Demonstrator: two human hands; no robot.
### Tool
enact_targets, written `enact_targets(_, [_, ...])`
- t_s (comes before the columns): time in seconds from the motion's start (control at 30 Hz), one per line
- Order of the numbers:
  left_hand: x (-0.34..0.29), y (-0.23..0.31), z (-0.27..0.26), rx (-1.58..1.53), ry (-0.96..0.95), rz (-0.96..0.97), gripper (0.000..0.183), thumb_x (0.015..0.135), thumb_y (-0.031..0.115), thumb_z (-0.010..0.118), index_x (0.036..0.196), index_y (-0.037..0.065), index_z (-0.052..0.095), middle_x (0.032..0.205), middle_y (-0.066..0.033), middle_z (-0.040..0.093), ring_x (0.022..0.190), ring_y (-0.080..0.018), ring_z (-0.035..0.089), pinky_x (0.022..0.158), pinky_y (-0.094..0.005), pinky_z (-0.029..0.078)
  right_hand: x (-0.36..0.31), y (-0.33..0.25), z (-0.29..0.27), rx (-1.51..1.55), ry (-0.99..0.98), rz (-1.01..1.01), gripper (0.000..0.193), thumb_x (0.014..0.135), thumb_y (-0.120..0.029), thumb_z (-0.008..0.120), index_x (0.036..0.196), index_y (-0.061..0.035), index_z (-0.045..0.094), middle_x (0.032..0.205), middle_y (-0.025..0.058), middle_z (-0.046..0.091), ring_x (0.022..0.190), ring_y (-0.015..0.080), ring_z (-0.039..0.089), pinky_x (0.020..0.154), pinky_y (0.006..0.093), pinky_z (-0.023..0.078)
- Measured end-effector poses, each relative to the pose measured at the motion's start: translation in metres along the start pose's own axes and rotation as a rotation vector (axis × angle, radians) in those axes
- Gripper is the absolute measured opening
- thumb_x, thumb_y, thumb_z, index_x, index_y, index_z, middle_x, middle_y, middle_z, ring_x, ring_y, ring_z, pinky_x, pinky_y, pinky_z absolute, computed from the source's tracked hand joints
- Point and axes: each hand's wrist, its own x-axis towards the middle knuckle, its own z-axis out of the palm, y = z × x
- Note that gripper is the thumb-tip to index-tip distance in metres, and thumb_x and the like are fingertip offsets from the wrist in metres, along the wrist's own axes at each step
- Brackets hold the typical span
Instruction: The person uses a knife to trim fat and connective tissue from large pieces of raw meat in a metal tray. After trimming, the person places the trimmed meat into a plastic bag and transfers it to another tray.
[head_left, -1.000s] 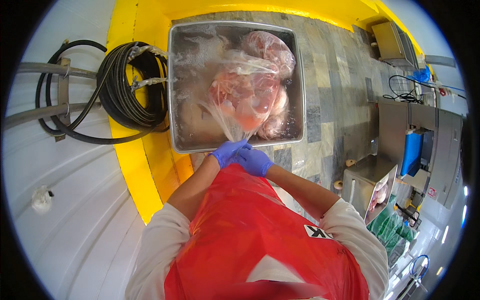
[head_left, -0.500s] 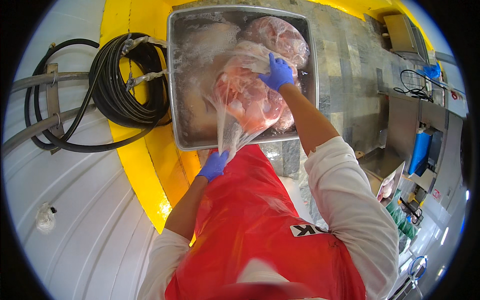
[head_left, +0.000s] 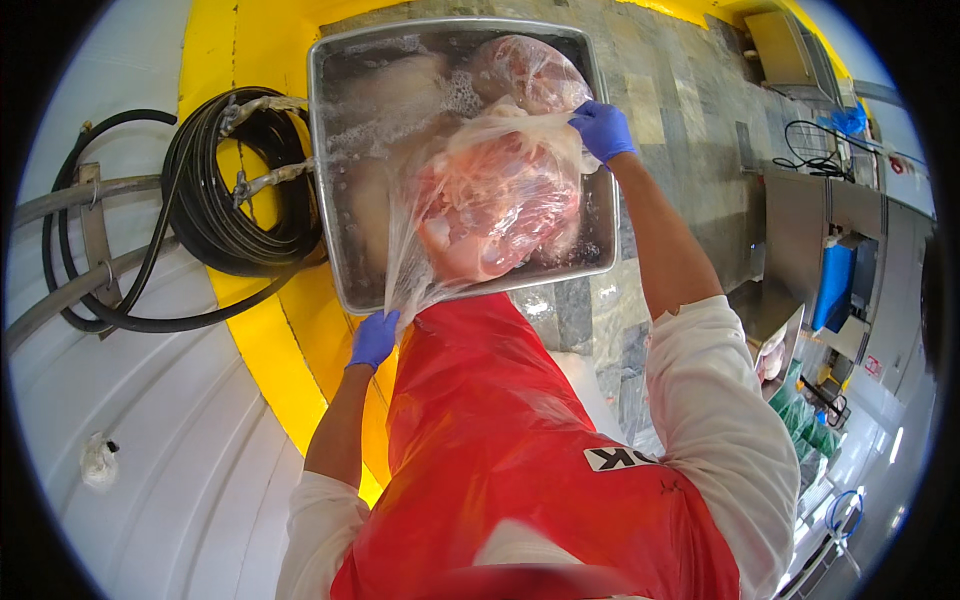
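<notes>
A large pink piece of raw meat (head_left: 495, 210) lies in a metal tub (head_left: 316, 180) of cloudy, foamy water. Clear plastic film (head_left: 408, 250) covers the meat and stretches tight toward both sides. At the tub's near left corner my left hand (head_left: 374, 339), in a blue glove, is closed on one end of the film. My right hand (head_left: 603, 130), gloved alike, pinches the film's other end by the right rim. Behind sits another film-wrapped piece of meat (head_left: 530, 73). Paler pieces lie under the water on the left, their outlines blurred.
A coiled black hose (head_left: 235, 185) hangs left of the tub, against a yellow surface (head_left: 290, 330). Steel cabinets (head_left: 800, 220) and a steel container with pale meat (head_left: 775, 350) stand at the right. My red apron (head_left: 480, 430) reaches the tub's near edge.
My right hand has moved right, from over the meat to the tub's right rim, drawing the film with it. The left hand has shifted left and slightly nearer me. The film is spread wider.
</notes>
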Motion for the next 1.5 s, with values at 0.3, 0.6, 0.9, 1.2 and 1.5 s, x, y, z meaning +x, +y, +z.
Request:
enact_targets(0.3, [0.013, -0.02, -0.033, 0.144, 0.18, -0.063, 0.033, 0.096, 0.037, 0.062, 0.111, 0.009, 0.07, 0.1, -0.0224, 0.073, 0.096, -0.0427, 0.069, 0.084, -0.0506, 0.054, -0.093, -0.047, -0.034, 0.122, -0.214, -0.2, 0.023, 0.09, -0.029, 0.069, 0.098, -0.0085, 0.075, 0.089, 0.0194, 0.072, 0.083, 0.0383, 0.071, 0.075, 0.0436, 0.056])
enact_targets(0.6, [0.065, 0.129, -0.075, 0.038, 0.436, 0.47, 0.062, 0.088, 0.023, 0.073, 0.145, 0.009, 0.052, 0.133, -0.022, 0.06, 0.12, -0.039, 0.06, 0.1, -0.0447, 0.05, -0.195, -0.144, -0.019, -0.096, -0.159, -0.532, 0.012, 0.084, -0.022, 0.068, 0.089, -0.0105, 0.064, 0.082, 0.012, 0.068, 0.073, 0.0337, 0.07, 0.063, 0.0458, 0.055])
enact_targets(0.9, [0.149, 0.274, -0.074, 0.14, 0.231, 0.973, 0.04, 0.089, 0.014, 0.064, 0.127, 0.006, 0.067, 0.124, -0.0199, 0.066, 0.115, -0.0365, 0.063, 0.099, -0.0449, 0.051, -0.168, -0.185, -0.097, -0.137, -0.058, -0.713, 0.015, 0.087, -0.017, 0.07, 0.101, -0.0123, 0.073, 0.085, 0.0112, 0.069, 0.076, 0.0344, 0.069, 0.067, 0.043, 0.056])
enact_targets(1.2, [0.154, 0.258, -0.079, -0.899, 0.124, 0.39, 0.032, 0.093, 0.008, 0.058, 0.121, 0.0, 0.072, 0.106, -0.0045, 0.072, 0.096, -0.0175, 0.066, 0.086, -0.0316, 0.052, -0.084, -0.069, -0.033, 0.194, 0.416, -0.217, 0.049, 0.086, -0.029, 0.078, 0.128, -0.006, 0.067, 0.116, 0.0216, 0.066, 0.106, 0.0388, 0.065, 0.093, 0.043, 0.053])
enact_targets(1.5, [0.051, 0.179, -0.118, -1.126, 0.045, 0.24, 0.033, 0.092, 0.01, 0.061, 0.123, 0.004, 0.07, 0.085, 0.0049, 0.058, 0.07, -0.0042, 0.05, 0.06, -0.0217, 0.04, -0.161, -0.022, 0.186, 0.82, 0.247, 0.923, 0.049, 0.098, -0.041, 0.056, 0.128, -0.0029, 0.061, 0.117, 0.0144, 0.069, 0.102, 0.0294, 0.067, 0.087, 0.0504, 0.053])
